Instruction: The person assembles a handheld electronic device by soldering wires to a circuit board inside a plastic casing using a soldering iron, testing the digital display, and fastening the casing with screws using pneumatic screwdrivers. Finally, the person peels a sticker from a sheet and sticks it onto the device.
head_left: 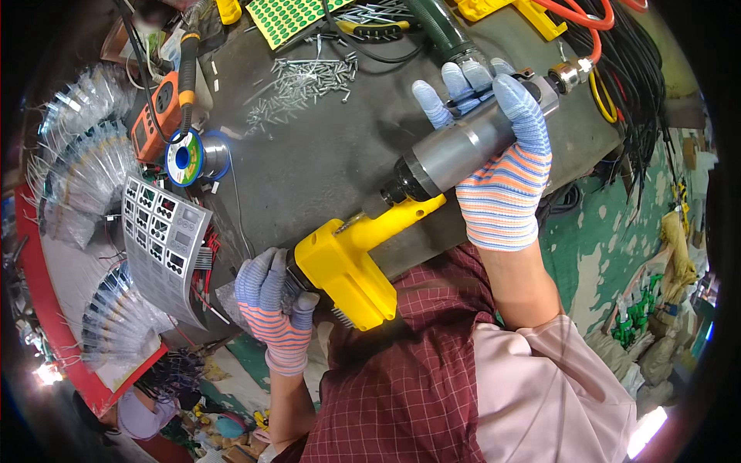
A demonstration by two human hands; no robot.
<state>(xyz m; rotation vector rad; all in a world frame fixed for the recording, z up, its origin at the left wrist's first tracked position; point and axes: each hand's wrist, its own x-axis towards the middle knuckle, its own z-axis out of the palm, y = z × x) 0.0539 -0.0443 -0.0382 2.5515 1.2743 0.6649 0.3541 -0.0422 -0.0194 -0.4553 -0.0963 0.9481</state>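
Note:
My right hand [505, 166], in a striped glove, is wrapped round a grey air screwdriver [459, 150], thumb along its far side. The screwdriver slants down to the left, and its black nose meets the yellow plastic tool housing [347, 266]; the exact contact is hidden. My left hand [274, 305], gloved alike, closes on the dark end of that housing, which hangs over the bench's near edge. A metal fitting [570, 76] joins the screwdriver's back end to an orange hose [595, 45].
Loose screws [312, 81] lie on the grey bench [309, 170]. At left are a solder wire spool [185, 158], an orange meter-like device [154, 116], a label sheet [166, 239] and bagged parts [89, 170]. A dark green cylindrical tool [441, 31] and black cables [641, 85] lie at the back.

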